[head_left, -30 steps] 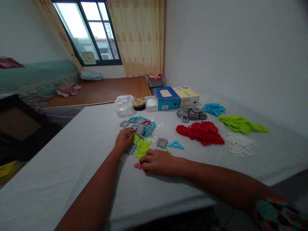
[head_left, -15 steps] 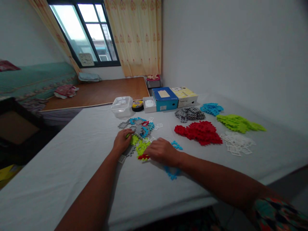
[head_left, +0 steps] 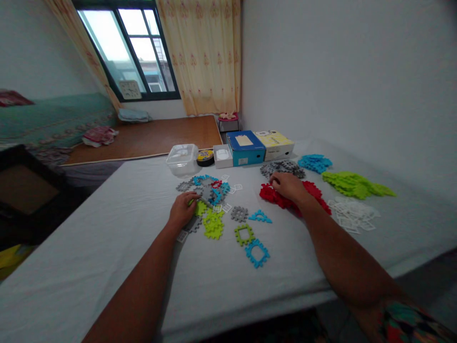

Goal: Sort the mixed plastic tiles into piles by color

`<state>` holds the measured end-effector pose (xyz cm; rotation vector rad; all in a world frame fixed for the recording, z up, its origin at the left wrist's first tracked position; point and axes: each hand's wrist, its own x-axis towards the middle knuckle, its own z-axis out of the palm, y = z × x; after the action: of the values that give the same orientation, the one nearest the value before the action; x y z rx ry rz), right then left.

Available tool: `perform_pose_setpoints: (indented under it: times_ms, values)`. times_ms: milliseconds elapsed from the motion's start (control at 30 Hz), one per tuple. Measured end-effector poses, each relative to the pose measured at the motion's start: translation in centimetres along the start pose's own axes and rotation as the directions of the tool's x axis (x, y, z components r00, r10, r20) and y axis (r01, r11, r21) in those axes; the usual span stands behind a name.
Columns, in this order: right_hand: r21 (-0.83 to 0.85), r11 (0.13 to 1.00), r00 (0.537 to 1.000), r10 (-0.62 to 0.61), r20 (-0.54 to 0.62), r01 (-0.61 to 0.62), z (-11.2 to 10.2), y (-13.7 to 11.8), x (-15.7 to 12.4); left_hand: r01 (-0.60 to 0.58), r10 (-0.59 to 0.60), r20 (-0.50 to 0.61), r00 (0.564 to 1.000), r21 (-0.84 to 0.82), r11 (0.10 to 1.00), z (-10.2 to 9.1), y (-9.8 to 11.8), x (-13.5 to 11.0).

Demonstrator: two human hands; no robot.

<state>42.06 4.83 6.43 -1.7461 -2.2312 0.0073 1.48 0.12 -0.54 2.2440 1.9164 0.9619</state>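
Tiles (head_left: 213, 224) in bright green lie on the cloth-covered table (head_left: 107, 233), and I have my left hand (head_left: 183, 208) beside them, fingers bent, though I cannot tell whether it grips one. My right hand (head_left: 288, 186) is over the red pile (head_left: 317, 193), near a gray pile (head_left: 282, 167); I cannot tell whether it holds anything. Nearer the front, a green frame (head_left: 238, 239) lies just beside a blue frame (head_left: 263, 259).

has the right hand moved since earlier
Yes. Against the blue box, the right hand has moved rightward and farther out, from the nearer lime pieces to the red pile.
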Motion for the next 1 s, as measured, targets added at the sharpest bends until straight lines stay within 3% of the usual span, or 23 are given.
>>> perform_pose_setpoints:
  times_ms: [133, 267, 400, 500, 667, 800, 900, 1000]
  values:
    - [-0.08, 0.997, 0.998, -0.018, -0.052, 0.014, 0.0, -0.9, -0.4, 0.038, -0.038, -0.012, 0.999, -0.01, 0.999, -0.3, 0.7, 0.0]
    - [0.066, 0.979, 0.97, -0.182, -0.158, 0.195, 1.2, -3.0, -0.8, -0.002, 0.002, -0.14, 0.99, -0.002, 1.0, -1.1, 1.9, -0.1]
    - [0.21, 0.885, 0.909, -0.397, -0.128, 0.416, 3.3, -5.6, -1.6, -0.216, 0.218, 0.011, 0.976, -0.087, 0.972, -1.6, 3.2, -0.4]
    - [0.279, 0.818, 0.863, -0.493, -0.109, 0.502, 4.4, -7.2, -2.4, -0.239, 0.261, 0.099, 0.96, -0.189, 0.952, -1.6, 4.0, -0.6]
    - [0.383, 0.744, 0.833, -0.528, -0.164, 0.547, 5.0, -8.5, -2.9, -0.283, 0.372, 0.169, 0.913, -0.394, 0.874, -1.7, 5.0, -1.0]
    - [0.402, 0.69, 0.793, -0.577, -0.196, 0.602, 5.1, -9.4, -3.2, -0.306, 0.43, 0.199, 0.881, -0.455, 0.837, -1.3, 5.3, -1.2]
    - [0.419, 0.627, 0.733, -0.661, -0.161, 0.657, 5.0, -10.2, -3.5, -0.287, 0.381, 0.181, 0.907, -0.396, 0.872, -0.7, 4.7, -1.2]
    - [0.435, 0.527, 0.644, -0.744, -0.18, 0.73, 4.6, -10.5, -3.7, -0.244, 0.274, 0.076, 0.959, -0.279, 0.929, -0.4, 3.8, -0.9]
